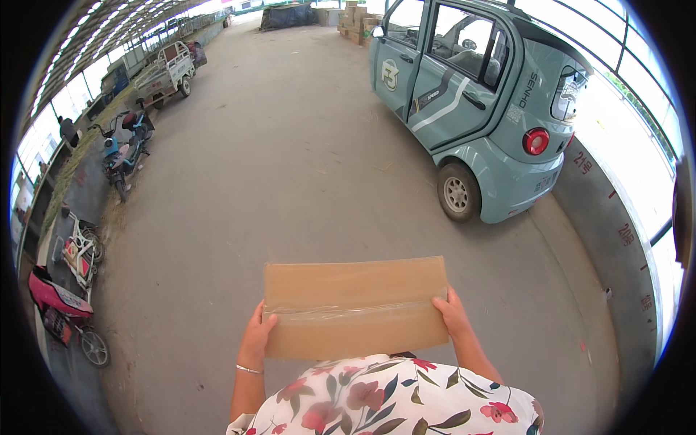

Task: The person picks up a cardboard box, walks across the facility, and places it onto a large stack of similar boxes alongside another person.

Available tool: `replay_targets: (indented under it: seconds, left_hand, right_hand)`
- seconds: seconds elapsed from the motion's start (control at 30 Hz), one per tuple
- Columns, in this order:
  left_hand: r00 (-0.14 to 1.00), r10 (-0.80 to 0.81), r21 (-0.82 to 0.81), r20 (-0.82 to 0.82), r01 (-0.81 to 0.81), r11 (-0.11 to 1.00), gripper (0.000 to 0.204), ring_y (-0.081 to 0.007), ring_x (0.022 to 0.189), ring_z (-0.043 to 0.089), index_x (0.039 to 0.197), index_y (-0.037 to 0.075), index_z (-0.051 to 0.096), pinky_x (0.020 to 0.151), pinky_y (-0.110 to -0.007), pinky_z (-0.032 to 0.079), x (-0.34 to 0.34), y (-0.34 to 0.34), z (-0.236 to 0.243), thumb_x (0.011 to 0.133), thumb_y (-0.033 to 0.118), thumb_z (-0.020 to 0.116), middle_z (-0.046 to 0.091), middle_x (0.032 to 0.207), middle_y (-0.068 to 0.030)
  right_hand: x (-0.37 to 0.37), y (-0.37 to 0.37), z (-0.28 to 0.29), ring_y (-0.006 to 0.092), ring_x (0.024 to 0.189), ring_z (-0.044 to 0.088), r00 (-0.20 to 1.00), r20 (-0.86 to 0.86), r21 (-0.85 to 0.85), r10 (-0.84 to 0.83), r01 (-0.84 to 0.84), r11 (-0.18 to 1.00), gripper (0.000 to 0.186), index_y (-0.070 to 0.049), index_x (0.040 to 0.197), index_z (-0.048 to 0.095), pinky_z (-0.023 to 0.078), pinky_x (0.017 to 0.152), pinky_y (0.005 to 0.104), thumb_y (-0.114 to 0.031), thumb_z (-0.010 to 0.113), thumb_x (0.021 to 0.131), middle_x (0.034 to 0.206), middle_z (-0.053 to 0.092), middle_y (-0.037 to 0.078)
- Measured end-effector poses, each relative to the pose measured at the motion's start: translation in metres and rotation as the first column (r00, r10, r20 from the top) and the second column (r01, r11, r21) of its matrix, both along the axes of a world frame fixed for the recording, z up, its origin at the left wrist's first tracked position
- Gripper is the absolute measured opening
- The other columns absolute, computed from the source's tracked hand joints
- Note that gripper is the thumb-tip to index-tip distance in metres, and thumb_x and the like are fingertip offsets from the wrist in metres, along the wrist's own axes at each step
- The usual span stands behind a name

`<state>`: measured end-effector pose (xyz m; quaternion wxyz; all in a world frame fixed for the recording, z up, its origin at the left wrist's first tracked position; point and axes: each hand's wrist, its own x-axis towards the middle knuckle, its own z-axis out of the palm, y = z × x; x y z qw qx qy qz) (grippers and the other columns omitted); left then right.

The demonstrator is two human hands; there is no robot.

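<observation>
A flat brown cardboard box [355, 283], with a strip of clear tape along its middle, is held out level in front of my body. My left hand [259, 330] grips its left side, thumb on the top face, with a bracelet on that wrist. My right hand [451, 315] grips the right side, also with the thumb on top. My fingertips are partly hidden behind the box. A white floral-patterned garment [384, 406] covers my body at the lower edge.
A pale blue small car [478, 123] is parked ahead right beside a low concrete wall [594, 203]. Along the left stand a pink-seated scooter [65, 297], a blue scooter [123, 145] and a white three-wheeled truck [163, 76]. A person [69, 132] is at far left; stacked cartons [355, 25] stand far ahead.
</observation>
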<state>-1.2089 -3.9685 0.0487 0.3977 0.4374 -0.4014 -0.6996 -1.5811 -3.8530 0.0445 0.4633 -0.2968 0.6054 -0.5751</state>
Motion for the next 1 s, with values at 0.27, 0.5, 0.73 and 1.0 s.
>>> replay_targets:
  seconds: [0.27,0.5,0.73,1.0]
  left_hand:
    - [0.981,0.191,-0.077,0.04,-0.188,0.979,0.047,-0.0177,0.104,0.045,0.123,-0.001,0.031,0.085,-0.028,0.039,-0.002,-0.064,0.012,0.078,0.001,0.043,0.044,0.115,-0.0104]
    - [0.969,0.245,-0.104,0.032,-0.24,0.965,0.046,-0.0183,0.103,0.045,0.122,-0.002,0.032,0.087,-0.03,0.038,-0.045,-0.128,0.026,0.079,0.005,0.045,0.044,0.116,-0.0105]
    - [0.983,0.166,-0.014,0.085,-0.165,0.986,0.047,-0.0189,0.101,0.047,0.123,-0.002,0.03,0.086,-0.03,0.04,-0.075,-0.181,0.009,0.079,0.006,0.045,0.045,0.113,-0.0117]
    - [0.998,0.027,0.03,0.062,-0.029,0.999,0.051,-0.0187,0.102,0.046,0.126,-0.001,0.027,0.086,-0.029,0.039,-0.118,-0.291,-0.013,0.079,0.005,0.045,0.043,0.116,-0.0126]
  right_hand:
    - [-0.016,-0.137,-0.018,0.0179,0.1,0.045,0.98,0.011,-0.033,0.199,-0.199,0.98,0.054,0.001,0.123,0.031,0.037,0.084,0.0297,-0.011,0.049,0.073,0.112,0.045,0.012]
    - [-0.062,-0.224,-0.017,0.0186,0.1,0.046,0.974,0.031,-0.067,0.224,-0.221,0.973,0.056,0.001,0.124,0.03,0.037,0.084,0.0298,-0.011,0.05,0.074,0.113,0.045,0.012]
    - [-0.093,-0.253,-0.025,0.0179,0.097,0.048,0.986,0.033,0.004,0.163,-0.163,0.987,0.051,0.001,0.122,0.033,0.038,0.083,0.0294,-0.006,0.048,0.074,0.11,0.048,0.011]
    - [-0.125,-0.305,-0.022,0.0173,0.097,0.048,0.998,0.061,-0.034,0.025,-0.023,0.999,0.048,0.001,0.119,0.036,0.039,0.083,0.0286,-0.003,0.048,0.072,0.108,0.048,0.01]
